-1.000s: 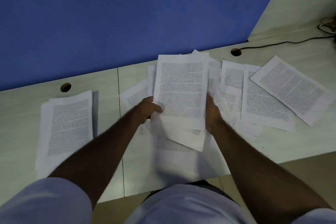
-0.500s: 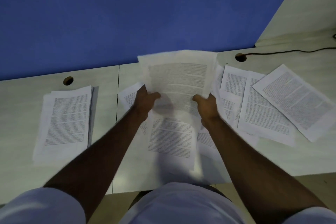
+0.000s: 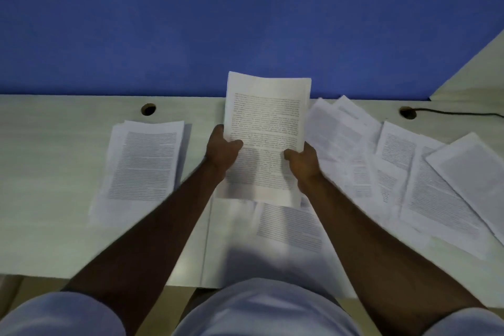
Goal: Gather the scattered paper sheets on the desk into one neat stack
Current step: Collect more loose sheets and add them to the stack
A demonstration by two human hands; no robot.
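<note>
Standing behind everything is a big blue wall (image 3: 245, 22). Below it lies the pale surface (image 3: 49, 172), with loose sheets (image 3: 425, 188) spread on its right side and a stack (image 3: 144, 161) on its left. The left hand (image 3: 222, 151) and right hand (image 3: 302, 163) both grip a raised bundle of sheets (image 3: 266, 128) between them.

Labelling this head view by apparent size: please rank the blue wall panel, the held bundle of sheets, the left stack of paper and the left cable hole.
1. Blue wall panel
2. Held bundle and left stack: look alike, and the bundle is raised nearer the camera, so unranked.
3. Left cable hole
</note>
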